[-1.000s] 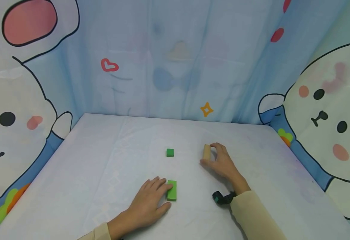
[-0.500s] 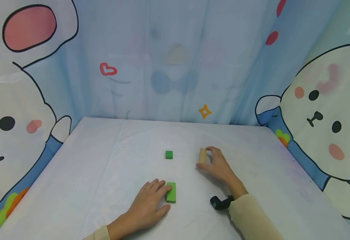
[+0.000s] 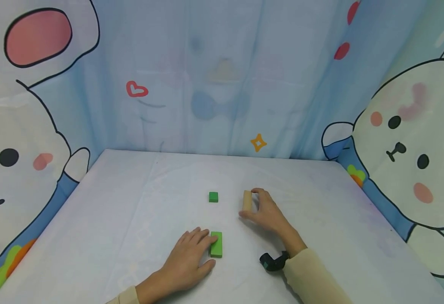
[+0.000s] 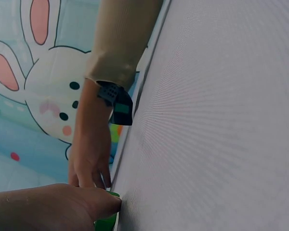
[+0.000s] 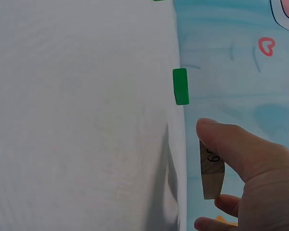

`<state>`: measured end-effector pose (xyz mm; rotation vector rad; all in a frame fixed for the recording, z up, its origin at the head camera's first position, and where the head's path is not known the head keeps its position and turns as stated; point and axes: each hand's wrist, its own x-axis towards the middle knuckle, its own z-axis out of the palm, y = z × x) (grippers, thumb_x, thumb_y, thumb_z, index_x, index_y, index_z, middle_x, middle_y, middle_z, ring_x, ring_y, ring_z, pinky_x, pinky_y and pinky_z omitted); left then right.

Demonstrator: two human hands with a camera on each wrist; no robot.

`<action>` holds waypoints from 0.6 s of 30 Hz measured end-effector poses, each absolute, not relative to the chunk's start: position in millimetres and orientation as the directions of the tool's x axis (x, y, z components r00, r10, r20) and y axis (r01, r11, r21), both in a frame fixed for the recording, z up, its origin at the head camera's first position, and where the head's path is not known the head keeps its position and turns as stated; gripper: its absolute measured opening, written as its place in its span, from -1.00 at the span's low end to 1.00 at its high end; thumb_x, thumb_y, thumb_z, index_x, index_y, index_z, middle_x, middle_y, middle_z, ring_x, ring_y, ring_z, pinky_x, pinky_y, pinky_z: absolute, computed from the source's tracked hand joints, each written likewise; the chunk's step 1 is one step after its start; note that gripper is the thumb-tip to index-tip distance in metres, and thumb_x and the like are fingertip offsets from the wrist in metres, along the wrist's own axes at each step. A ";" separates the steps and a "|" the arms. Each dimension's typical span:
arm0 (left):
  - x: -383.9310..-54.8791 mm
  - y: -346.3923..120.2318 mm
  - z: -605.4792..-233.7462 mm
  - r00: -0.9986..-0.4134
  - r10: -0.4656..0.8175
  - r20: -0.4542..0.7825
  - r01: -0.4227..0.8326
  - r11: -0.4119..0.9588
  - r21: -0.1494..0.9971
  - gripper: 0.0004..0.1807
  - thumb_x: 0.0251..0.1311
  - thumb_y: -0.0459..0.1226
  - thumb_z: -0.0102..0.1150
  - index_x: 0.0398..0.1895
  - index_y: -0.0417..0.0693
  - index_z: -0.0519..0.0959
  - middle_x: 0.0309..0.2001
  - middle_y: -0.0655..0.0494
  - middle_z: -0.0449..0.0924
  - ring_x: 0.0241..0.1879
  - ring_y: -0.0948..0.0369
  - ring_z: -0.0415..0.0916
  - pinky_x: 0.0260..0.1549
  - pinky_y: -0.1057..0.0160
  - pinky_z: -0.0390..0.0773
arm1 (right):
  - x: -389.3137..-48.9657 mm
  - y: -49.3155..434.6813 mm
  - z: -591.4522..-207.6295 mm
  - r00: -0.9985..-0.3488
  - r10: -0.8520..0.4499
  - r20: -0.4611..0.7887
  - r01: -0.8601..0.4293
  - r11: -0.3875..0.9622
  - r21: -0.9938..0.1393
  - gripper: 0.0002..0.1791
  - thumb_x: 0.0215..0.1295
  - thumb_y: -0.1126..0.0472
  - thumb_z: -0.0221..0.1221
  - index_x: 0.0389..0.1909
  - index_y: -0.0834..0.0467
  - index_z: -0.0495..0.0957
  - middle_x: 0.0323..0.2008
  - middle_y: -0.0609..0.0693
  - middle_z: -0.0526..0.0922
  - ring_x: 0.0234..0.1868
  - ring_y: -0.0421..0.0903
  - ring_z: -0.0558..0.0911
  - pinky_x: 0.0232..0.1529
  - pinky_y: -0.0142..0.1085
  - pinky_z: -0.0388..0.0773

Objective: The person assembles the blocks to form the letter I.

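Observation:
A plain wooden block (image 3: pixel 247 201), with printed figures on one side in the right wrist view, is pinched between the thumb and fingers of my right hand (image 3: pixel 268 214). That view shows it held off the white tabletop. To its left stands a small green block (image 3: pixel 213 197), apart from both hands. Nearer to me lies a longer light-green block (image 3: pixel 216 245). My left hand (image 3: pixel 186 261) rests flat on the table beside it, fingers spread, one fingertip touching the block's left edge. In the left wrist view the green block (image 4: pixel 106 223) is mostly hidden behind that hand.
A white cloth covers the table (image 3: pixel 149 190). Behind it hangs a blue curtain (image 3: pixel 222 84) printed with cartoon rabbits. A black wrist camera (image 3: pixel 273 261) sits on the right wrist, low over the table.
My right hand has carried the wooden block leftward, closer to the small green block. The left hand stays at the long green block. The head view has shifted slightly.

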<state>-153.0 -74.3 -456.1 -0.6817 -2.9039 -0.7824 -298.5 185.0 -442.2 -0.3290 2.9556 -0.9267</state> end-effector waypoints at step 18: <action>-154.3 -75.4 -456.7 -0.901 0.404 0.154 0.426 0.767 0.480 -0.44 0.36 -0.07 0.25 0.40 0.07 0.46 0.43 -0.10 0.43 0.50 -0.15 0.28 0.45 -0.29 0.24 | -290.3 160.4 -442.2 -0.963 -0.264 0.047 -0.241 0.777 -0.582 -0.01 0.16 -0.06 0.46 0.49 0.25 0.21 0.46 0.33 0.35 0.45 0.28 0.40 0.43 0.21 0.36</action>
